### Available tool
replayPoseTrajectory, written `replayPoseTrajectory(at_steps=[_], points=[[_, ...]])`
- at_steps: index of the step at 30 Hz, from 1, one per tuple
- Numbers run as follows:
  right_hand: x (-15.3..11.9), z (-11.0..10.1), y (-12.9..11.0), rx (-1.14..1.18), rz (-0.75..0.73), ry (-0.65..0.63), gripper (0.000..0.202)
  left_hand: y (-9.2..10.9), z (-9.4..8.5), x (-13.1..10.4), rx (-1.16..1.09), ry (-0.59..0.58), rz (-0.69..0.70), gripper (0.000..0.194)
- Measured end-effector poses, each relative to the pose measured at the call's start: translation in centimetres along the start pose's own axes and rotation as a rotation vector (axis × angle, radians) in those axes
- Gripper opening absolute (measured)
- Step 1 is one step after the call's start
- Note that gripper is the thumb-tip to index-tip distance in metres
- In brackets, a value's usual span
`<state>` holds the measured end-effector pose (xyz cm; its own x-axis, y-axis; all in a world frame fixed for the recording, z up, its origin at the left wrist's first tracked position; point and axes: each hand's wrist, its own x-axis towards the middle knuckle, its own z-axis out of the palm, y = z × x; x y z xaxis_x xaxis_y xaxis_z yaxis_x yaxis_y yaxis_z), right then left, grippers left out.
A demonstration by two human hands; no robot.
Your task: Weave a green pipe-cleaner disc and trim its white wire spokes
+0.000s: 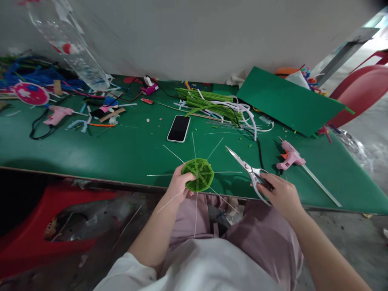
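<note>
My left hand [179, 185] grips a green woven disc [202, 174] by its left side, thumb on top and fingers underneath. Several thin pale wires stick out from the disc like spokes. In my right hand [280, 193] is a pair of metal scissors [249, 169], with fingers through the handles and the tips pointing up and left. The blades look nearly closed and stand apart from the disc, to the right of its wires. Both hands are at the front edge of the green table [121, 151].
A phone [178, 128] lies behind the disc. Green pipe cleaners [209, 103] are heaped farther back. A pink glue gun [290, 155] lies at right, another glue gun [57, 116] at left. A plastic bottle [87, 66] and green board [287, 101] stand at the back.
</note>
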<state>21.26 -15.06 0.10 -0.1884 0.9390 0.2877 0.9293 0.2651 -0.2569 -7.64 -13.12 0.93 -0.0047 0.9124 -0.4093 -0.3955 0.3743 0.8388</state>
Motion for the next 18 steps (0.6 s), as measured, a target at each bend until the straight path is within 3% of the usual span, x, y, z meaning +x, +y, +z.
replayPoseTrajectory(at_steps=[5, 13, 18], points=[[0.2, -0.2, -0.7, -0.110, -0.123, -0.050, 0.050, 0.3, 0.7, 0.0, -0.009, -0.019, -0.027, 0.054], [0.0, -1.0, -1.2, -0.165, -0.228, -0.016, 0.049, 1.4, 1.3, -0.2, 0.006, -0.355, -0.077, 0.046], [0.0, -1.7, -1.7, -0.199, -0.239, -0.015, 0.046, 1.5, 1.0, -0.1, 0.058, -0.230, -0.167, 0.046]])
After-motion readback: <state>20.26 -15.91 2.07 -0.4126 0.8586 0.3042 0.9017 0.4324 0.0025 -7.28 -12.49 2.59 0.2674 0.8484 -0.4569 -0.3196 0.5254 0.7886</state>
